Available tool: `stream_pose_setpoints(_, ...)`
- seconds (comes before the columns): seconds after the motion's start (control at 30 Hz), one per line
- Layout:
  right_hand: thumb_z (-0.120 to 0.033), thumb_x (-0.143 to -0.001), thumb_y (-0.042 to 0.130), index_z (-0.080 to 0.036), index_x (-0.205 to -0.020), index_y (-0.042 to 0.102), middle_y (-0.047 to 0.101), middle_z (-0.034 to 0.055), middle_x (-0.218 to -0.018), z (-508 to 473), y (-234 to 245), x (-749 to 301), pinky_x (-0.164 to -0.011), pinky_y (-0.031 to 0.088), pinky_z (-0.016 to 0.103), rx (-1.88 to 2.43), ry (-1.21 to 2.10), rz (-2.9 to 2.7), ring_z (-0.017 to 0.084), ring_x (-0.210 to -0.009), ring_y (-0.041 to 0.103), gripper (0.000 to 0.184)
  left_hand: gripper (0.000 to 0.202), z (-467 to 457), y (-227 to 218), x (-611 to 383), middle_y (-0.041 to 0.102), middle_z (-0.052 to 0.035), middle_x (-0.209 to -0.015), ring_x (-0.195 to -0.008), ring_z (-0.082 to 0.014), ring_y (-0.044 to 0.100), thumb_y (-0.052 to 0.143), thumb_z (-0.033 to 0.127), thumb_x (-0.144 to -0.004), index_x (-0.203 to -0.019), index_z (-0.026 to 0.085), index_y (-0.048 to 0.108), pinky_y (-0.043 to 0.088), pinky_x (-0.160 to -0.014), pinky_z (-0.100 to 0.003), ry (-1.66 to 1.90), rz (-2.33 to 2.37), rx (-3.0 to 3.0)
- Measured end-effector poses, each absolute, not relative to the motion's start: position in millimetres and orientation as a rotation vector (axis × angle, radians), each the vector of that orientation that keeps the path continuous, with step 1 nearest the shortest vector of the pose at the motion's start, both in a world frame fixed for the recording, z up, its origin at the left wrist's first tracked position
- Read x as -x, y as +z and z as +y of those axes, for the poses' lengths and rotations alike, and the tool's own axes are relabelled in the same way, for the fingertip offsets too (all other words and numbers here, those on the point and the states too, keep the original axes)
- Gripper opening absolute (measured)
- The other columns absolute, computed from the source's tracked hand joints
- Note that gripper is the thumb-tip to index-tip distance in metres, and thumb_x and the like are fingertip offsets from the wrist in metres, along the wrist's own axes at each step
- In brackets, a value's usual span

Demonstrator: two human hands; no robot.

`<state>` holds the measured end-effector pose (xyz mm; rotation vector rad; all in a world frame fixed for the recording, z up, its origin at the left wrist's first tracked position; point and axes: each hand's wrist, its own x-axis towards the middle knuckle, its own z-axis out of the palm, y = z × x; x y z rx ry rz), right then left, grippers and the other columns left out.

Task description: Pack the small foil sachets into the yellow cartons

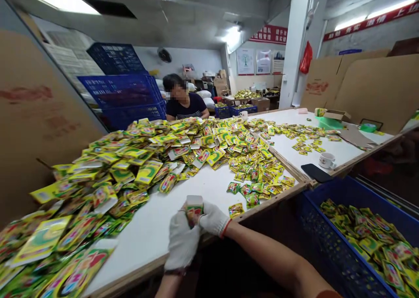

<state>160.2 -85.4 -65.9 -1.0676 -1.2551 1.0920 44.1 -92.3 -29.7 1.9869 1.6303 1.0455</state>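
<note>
Close to the table's front edge, my two hands in white knit gloves meet around a small printed carton with a pale end turned up. My left hand is closed on its left side. On the other side my right hand grips it, some fingers hidden behind the glove. Small yellow and green sachets lie loose just right of my hands. A big heap of flat yellow-green printed packs covers the left and far part of the white table.
A blue crate of sachets stands at the lower right. A black phone and a white mug rest by the right table edge. Across the heap sits a person; stacked blue crates and cardboard flank the left.
</note>
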Motion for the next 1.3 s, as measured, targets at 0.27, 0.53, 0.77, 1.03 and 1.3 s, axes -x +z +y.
stream_pose_setpoints(0.27,-0.015,-0.065,0.062,-0.020,-0.107,0.057,0.067,0.0001,-0.084,-89,-72,-182,-0.081,0.057,0.037,1.062,0.913,-1.196,0.022,-0.085,0.066,0.043,0.061,-77,-45,-44,0.070,-0.0082,-0.107,-0.101,-0.0272,0.069,0.065,0.043,-0.073,-0.126,0.022,0.044,0.057,-0.088,-0.039,1.080,1.119,-1.605)
stream_pose_setpoints(0.53,-0.032,-0.071,0.060,-0.024,-0.107,0.053,0.068,0.0049,-0.095,-92,-82,-174,-0.080,0.057,0.039,0.976,0.831,-1.091,0.024,-0.084,0.070,0.037,0.071,-77,-41,-41,0.073,-0.0037,-0.094,-0.089,-0.0278,0.072,0.075,0.053,-0.064,-0.122,0.025,0.044,0.062,-0.074,-0.039,1.109,1.023,-1.451)
stream_pose_setpoints(0.77,-0.032,-0.073,0.065,-0.024,-0.113,0.062,0.070,0.0072,-0.105,-95,-86,-177,-0.091,0.055,0.043,0.983,0.845,-1.103,0.027,-0.097,0.069,0.041,0.064,-66,-53,-32,0.073,-0.0084,-0.109,-0.103,-0.0311,0.069,0.080,0.058,-0.055,-0.104,0.021,0.063,0.060,-0.087,-0.041,1.065,0.971,-1.331)
stream_pose_setpoints(1.03,-0.020,-0.066,0.061,-0.021,-0.092,0.062,0.062,-0.0014,-0.077,-95,-72,-211,-0.067,0.053,0.028,1.094,1.014,-1.230,0.016,-0.071,0.061,0.025,0.037,-53,-46,-32,0.077,-0.0056,-0.091,-0.092,-0.0316,0.070,0.069,0.058,-0.069,-0.076,0.023,0.077,0.059,-0.084,-0.039,0.903,0.909,-1.604)
stream_pose_setpoints(1.3,-0.028,-0.070,0.064,-0.022,-0.099,0.069,0.069,0.0026,-0.089,-101,-57,-220,-0.081,0.052,0.033,1.143,1.058,-1.317,0.021,-0.084,0.063,0.031,0.044,-46,-47,-38,0.076,-0.0064,-0.099,-0.092,-0.0281,0.071,0.073,0.058,-0.066,-0.091,0.022,0.078,0.060,-0.083,-0.035,0.874,0.919,-1.543)
